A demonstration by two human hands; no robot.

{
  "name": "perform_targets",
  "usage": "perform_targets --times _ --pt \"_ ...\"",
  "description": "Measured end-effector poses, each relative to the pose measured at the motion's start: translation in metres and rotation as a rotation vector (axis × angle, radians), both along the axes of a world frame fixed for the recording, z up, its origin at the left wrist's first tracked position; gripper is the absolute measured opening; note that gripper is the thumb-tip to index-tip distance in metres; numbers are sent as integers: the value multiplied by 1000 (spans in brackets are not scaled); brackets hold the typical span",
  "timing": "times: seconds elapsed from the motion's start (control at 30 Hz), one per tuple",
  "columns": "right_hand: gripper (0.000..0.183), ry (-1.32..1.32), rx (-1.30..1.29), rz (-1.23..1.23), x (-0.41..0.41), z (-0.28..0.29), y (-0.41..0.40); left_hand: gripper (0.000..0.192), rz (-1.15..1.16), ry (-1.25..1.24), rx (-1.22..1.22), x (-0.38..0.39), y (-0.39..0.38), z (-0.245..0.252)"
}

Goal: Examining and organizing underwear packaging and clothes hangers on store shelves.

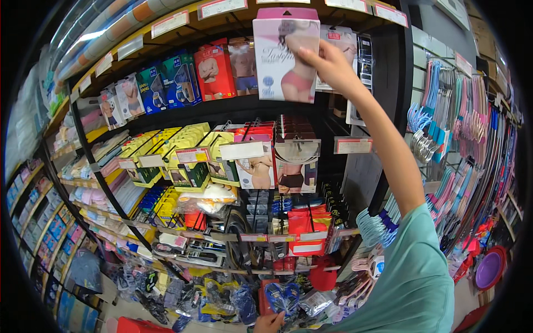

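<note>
My right hand (333, 62) reaches up and grips the right side of a pink-and-white underwear box (275, 62), thumb across its front. The box is upright, hiding part of the upper row behind it. Just right of it, partly behind my hand, hangs another pale underwear box (349, 43). To its left are a boxer-brief pack (244, 62) and a red underwear box (214, 70). Low at the bottom edge, my left hand (268, 323) is only partly in view, fingers bent. It appears below blue slippers (281, 297) in clear wrap; whether it holds anything is hidden.
Wire hooks with price tags (354, 145) jut from the black rack. Yellow underwear packs (187, 145) and dark boxes (296, 166) hang on the middle row. Clothes hangers (441, 112) fill the right wall. Folded cloth goods (100, 154) lie on the left shelves. Bagged slippers (220, 299) crowd the bottom.
</note>
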State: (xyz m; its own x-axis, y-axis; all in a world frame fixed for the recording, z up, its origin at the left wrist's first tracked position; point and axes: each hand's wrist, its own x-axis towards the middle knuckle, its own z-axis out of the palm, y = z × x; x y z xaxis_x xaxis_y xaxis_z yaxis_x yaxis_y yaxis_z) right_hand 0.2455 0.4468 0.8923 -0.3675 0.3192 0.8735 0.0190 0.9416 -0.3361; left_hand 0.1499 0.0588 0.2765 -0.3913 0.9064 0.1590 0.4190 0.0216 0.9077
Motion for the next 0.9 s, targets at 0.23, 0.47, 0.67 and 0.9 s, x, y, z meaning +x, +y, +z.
perform_targets --times 0.23,0.47,0.67,0.9 --pt "36 102 -50 17 -21 31 26 33 -3 -95 -197 8 -28 72" --pt "48 9 -156 -107 -27 19 42 29 145 -134 -272 6 -37 60" --pt "61 -50 -113 -390 -72 29 85 29 140 -149 -238 5 -32 89" --pt "41 -541 -171 -654 -89 36 60 29 28 -64 -295 7 -20 80"
